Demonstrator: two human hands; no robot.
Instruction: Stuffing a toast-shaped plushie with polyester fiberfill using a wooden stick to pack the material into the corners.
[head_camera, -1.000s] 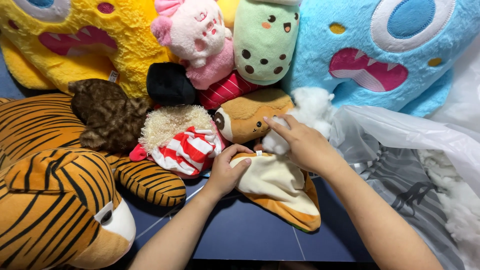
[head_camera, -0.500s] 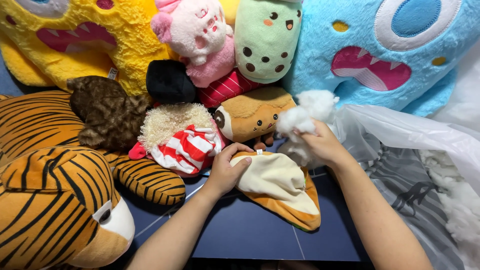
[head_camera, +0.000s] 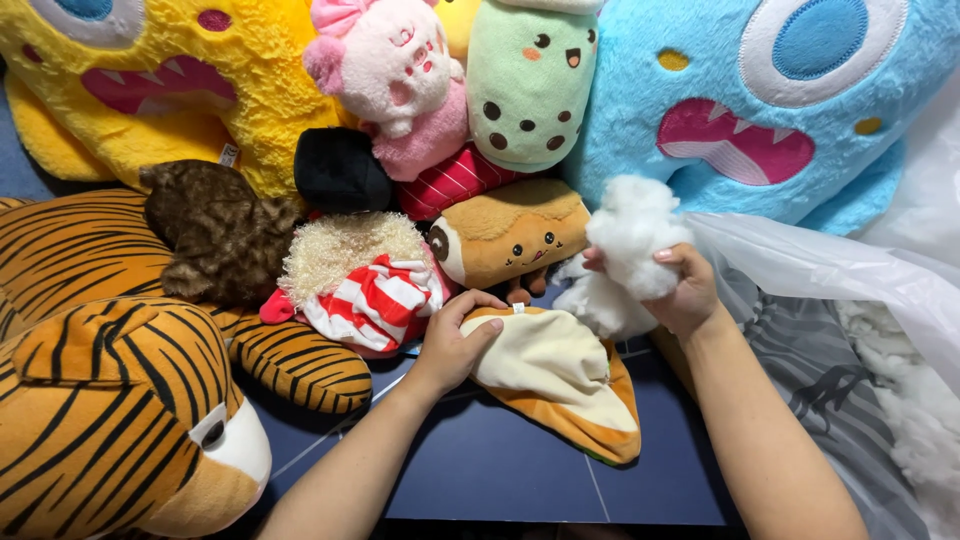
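1. Gripping a clump of white stuffing (head_camera: 635, 235), the right hand (head_camera: 680, 290) has fingers curled round it, thumb on the near side; held up just above the dark blue floor (head_camera: 500, 470).
2. Left hand (head_camera: 455, 340) rests on the flat, unstuffed orange-and-cream plush skin (head_camera: 560, 385), fingers pressed on its top edge; can't tell if it's pinching.
3. Skin lies on the floor btwn both hands, just below a tan toast-like plush (head_camera: 510, 235).
4. More stuffing (head_camera: 600, 305) sits loose just under the right hand.
5. Clear plastic bag (head_camera: 820, 270) w/ stuffing is at right.
6. Tiger plush (head_camera: 110, 400) at left; red-striped plush (head_camera: 365, 290) touches left fingers' side.
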